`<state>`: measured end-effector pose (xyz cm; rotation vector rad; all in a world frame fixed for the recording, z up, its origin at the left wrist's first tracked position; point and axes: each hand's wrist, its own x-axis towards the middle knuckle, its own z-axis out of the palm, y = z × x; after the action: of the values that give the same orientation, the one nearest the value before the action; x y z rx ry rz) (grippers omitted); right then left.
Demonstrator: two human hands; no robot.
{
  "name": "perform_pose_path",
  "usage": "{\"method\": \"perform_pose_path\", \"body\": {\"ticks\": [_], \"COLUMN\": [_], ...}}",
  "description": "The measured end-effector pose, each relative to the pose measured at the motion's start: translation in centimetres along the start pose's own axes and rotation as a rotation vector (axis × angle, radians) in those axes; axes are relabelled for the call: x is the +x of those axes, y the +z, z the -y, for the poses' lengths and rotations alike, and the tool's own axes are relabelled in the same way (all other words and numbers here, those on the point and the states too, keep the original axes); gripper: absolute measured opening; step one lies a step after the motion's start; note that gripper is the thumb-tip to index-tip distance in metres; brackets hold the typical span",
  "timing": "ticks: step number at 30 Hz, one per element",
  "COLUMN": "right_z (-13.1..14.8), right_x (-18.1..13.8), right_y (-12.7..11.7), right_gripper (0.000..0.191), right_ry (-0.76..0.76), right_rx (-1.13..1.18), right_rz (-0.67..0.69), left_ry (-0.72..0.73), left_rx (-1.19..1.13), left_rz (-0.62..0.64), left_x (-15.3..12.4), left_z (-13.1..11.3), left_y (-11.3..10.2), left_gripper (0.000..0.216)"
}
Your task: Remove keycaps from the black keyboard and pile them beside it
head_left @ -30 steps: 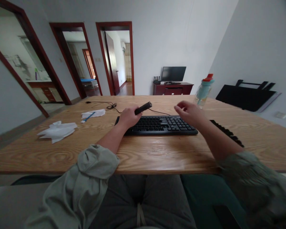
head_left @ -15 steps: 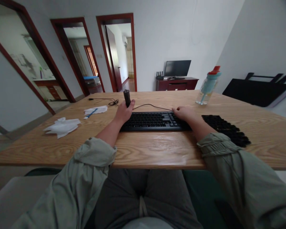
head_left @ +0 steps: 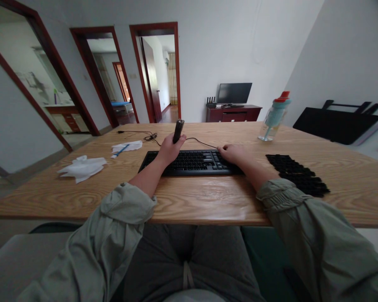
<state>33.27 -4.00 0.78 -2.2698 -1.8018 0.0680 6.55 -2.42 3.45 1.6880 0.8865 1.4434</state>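
Observation:
On the wooden table in front of me lies a black keyboard (head_left: 195,161). My left hand (head_left: 170,151) is closed around a dark cylindrical tool (head_left: 178,131), whose upper end sticks up out of the fist. Its lower end is hidden by the hand, over the keyboard's left half. My right hand (head_left: 233,153) grips the keyboard's far edge near the right corner, fingers curled and partly hidden. A thin black cable (head_left: 201,143) runs behind the keyboard to a coil (head_left: 150,137) at the back left.
Crumpled white tissue (head_left: 83,167) lies at the left, near a folded tissue (head_left: 130,146) with a blue brush-like stick (head_left: 121,150). Small black pieces in rows (head_left: 297,174) lie at the right. A water bottle (head_left: 273,117) with a red lid stands behind them. The table's front edge (head_left: 208,222) is near my lap.
The keyboard has slid to the left with my right hand on it. My left hand has moved slightly right with the tool, which now leans more to the right.

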Motion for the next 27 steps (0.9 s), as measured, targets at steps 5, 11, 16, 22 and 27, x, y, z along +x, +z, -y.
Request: {"method": "perform_pose_path", "body": {"ticks": [5,11,16,22,27], "right_z": [1.6,1.4,1.5,1.6,1.6], "right_x": [-0.6,-0.2,-0.4,-0.4,-0.6], "right_y": [0.0,-0.2,0.4,1.0,1.0], "right_gripper": [0.06,0.058,0.064,0.067,0.069], "right_ry": [-0.048,-0.05,-0.071,-0.149,-0.193], "right_rx": [0.013,0.019,-0.024,-0.049,-0.024], "right_rz": [-0.018,0.024,0.03,0.058,0.046], "left_ry": [0.183,0.185,0.233,0.239,0.246], "left_rx": [0.332,0.529,0.817,1.161,1.213], "left_rz": [0.089,0.153,0.297,0.503,0.518], "left_x": [0.0,0.0,-0.3,-0.6,-0.5], "left_z": [-0.1,0.0,0.4,1.2,2.0], "left_y": [-0.2,-0.6,-0.9,-1.2,-1.3], "left_gripper": [0.028,0.033,0.032,0.028,0.029]}}
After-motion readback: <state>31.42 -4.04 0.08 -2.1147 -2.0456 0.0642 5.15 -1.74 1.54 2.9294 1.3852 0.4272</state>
